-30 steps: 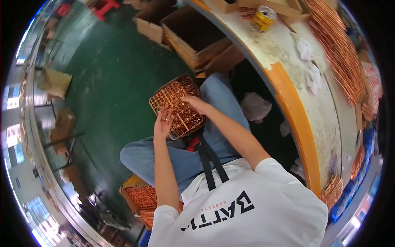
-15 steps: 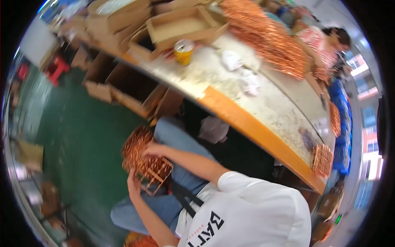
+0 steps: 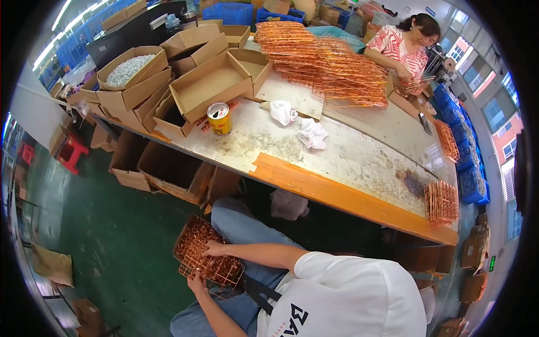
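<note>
Below the bench, by my knees, a cardboard box (image 3: 181,242) holds a heap of small copper-coloured metal pieces (image 3: 197,229). A copper wire rack (image 3: 229,273) lies over its near part, partly above my lap. My left hand (image 3: 196,282) has its fingers closed at the rack's near left edge. Over the heap and rack, my right hand (image 3: 213,248) reaches in from the right with its fingertips pressed together. Whatever is between those fingertips is too small to make out.
The long bench (image 3: 348,163) carries stacked copper racks (image 3: 325,67), cardboard trays (image 3: 210,84), a yellow can (image 3: 219,121) and white cloths (image 3: 311,133). Across it a person (image 3: 401,50) works. Open cartons (image 3: 174,168) stand underneath; a red stool (image 3: 71,153) is at left.
The view has shifted, so the bench and box sit lower in the picture. The rack, tilted up earlier, now lies flatter over the box. Both hands stay at it.
</note>
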`<state>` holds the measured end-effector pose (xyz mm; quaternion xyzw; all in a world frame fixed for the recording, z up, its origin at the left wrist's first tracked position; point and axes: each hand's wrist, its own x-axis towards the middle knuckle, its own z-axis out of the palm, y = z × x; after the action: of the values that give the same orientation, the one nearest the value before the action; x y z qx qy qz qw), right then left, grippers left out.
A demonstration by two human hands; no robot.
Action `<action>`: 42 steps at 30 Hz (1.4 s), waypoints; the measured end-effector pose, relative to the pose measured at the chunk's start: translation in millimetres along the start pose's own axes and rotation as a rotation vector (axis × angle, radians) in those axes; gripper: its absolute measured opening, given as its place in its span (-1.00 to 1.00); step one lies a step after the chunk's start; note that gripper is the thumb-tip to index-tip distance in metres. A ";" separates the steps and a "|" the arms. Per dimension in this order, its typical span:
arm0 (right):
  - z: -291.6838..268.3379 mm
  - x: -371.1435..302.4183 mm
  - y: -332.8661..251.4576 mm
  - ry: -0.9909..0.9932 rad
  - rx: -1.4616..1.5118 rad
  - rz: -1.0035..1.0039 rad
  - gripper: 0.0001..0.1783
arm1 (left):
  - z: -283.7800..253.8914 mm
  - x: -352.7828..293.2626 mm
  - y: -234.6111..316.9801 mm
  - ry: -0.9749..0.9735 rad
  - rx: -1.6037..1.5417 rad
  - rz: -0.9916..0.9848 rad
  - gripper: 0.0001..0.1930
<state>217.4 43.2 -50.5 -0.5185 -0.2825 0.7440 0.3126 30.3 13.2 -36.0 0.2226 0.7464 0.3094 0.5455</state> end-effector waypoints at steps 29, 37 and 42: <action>6.4 -3.7 -14.1 -0.120 -0.091 -0.011 -0.45 | -12.7 25.9 -6.6 -0.101 -0.220 -0.217 -0.62; -4.5 -17.2 -26.9 -0.138 0.137 -0.056 -0.58 | 2.5 -18.1 27.4 -0.207 -0.156 -0.131 -0.58; -16.2 -52.9 -41.4 -0.137 -0.220 -0.124 -0.53 | -34.6 -2.9 37.0 -0.472 -0.429 0.035 -0.59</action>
<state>254.0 31.3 6.9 -0.4793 -0.4146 0.7213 0.2794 -1.9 30.0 -0.6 0.1811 0.5128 0.4091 0.7328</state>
